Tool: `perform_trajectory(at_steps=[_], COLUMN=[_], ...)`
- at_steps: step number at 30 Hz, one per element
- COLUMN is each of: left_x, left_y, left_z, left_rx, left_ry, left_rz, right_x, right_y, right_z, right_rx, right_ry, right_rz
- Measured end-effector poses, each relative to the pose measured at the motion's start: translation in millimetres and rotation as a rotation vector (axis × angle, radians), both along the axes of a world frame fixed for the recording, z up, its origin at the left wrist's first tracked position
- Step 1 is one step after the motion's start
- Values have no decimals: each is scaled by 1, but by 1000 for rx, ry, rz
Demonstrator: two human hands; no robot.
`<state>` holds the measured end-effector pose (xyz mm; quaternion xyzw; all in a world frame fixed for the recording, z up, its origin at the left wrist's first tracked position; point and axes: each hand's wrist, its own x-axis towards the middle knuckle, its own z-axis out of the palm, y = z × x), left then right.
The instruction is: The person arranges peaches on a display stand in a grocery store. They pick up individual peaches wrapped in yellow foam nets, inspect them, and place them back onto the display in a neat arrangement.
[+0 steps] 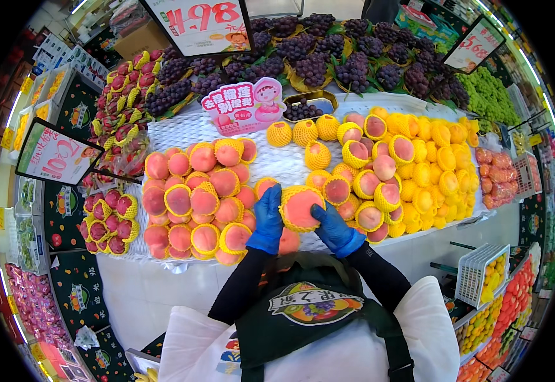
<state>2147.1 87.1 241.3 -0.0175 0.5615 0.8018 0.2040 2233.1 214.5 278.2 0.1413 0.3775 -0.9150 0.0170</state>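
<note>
A large peach in a yellow foam net (301,208) is held between my two blue-gloved hands. My left hand (267,220) grips its left side, and my right hand (335,228) presses the right side with the thumb on the fruit. Just behind my left hand lies another netted peach (265,185), and an unnetted peach (289,241) shows below the held one. Stacked peaches (204,200), many in yellow nets, stand to the left. On the right are more netted peaches (369,217) beside a heap of yellow fruit in nets (444,167). My palms are partly hidden.
The fruit lies on a display with a white foam liner (277,160). Behind are a pink sign (244,106), a tray of loose grapes (310,106) and dark grape bunches (310,67). Dragon fruit (111,217) fills the left; bagged red fruit (496,172) stands right. Price signs (60,152) overhang the fruit.
</note>
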Motion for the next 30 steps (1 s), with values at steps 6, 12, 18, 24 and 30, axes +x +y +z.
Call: perform_trajectory(at_steps=[6, 12, 18, 24, 30], left_x=[5, -7, -14, -27, -29], left_y=[3, 4, -3, -15, -27], left_z=[-26, 29, 26, 13, -5], left_rx=[123, 502, 427, 140, -299], left_ry=[-126, -437, -347, -169, 101], left_rz=[61, -225, -186, -61, -18], right_x=[-7, -26, -49, -65, -76], right_y=[-3, 9, 9, 9, 14], right_z=[-17, -12, 9, 9, 3], right_rx=[-326, 28, 446, 442, 422], right_ry=[-50, 24, 34, -13, -53], right_rz=[-40, 106, 181, 183, 249])
